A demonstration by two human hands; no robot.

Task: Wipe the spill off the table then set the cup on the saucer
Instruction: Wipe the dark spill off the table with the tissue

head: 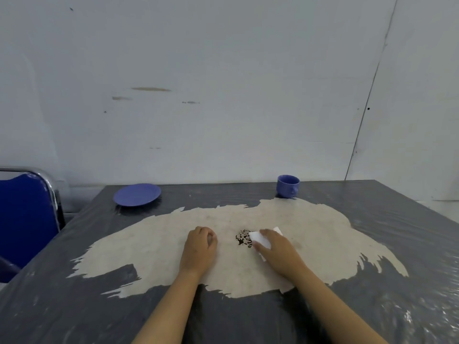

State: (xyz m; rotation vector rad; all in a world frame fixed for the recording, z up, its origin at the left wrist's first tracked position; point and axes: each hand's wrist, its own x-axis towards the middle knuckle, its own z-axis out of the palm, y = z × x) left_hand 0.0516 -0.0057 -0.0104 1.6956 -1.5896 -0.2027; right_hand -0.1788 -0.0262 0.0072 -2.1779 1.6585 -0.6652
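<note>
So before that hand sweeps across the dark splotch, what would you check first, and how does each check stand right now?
1. White tissue under right hand: ok, pressed flat.
2. Tissue reaches the spill: ok, its edge meets the splotch.
3. Spill gone: not ok, dark drops remain.
4. Left hand out of the wiping path: ok, resting left of the spill.
5. Cup clear of the sweep: ok, at the table's far edge.
6. Saucer free to take the cup: ok, nothing on it.
</note>
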